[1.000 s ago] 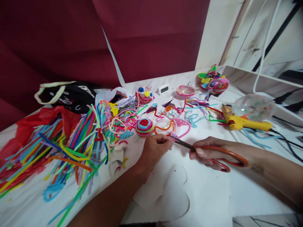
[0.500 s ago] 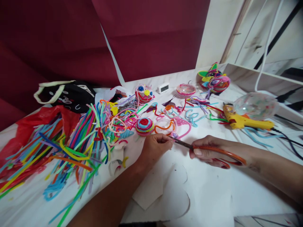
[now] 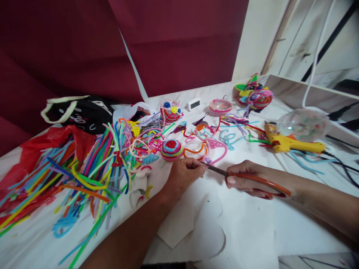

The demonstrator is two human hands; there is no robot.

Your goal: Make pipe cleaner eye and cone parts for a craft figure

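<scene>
My right hand [image 3: 249,179] grips orange-handled scissors [image 3: 260,180], whose dark blades point left. The blade tips reach my left hand [image 3: 186,172], which is closed in a pinch at thumb and forefinger. Whatever lies between those fingers is too small to make out. Just beyond the left hand sit a striped dome [image 3: 171,149] of coiled pipe cleaners and a clear plastic half-shell [image 3: 194,148] with an orange strip on it. A pink pipe-cleaner loop [image 3: 220,149] lies beyond the blades. Cut white paper [image 3: 207,228] is spread below both hands.
Many loose pipe cleaners [image 3: 98,164] cover the left side, partly on a red plastic bag [image 3: 75,134]. A yellow glue gun [image 3: 294,144] with a cord lies right, by a clear plastic shell [image 3: 304,125]. Behind stand a black bag [image 3: 84,116], a digital clock [image 3: 193,104] and decorated balls [image 3: 170,112].
Almost nothing differs. The scissors' handles and my right hand have shifted very slightly, while the blade tips stay at my left fingertips.
</scene>
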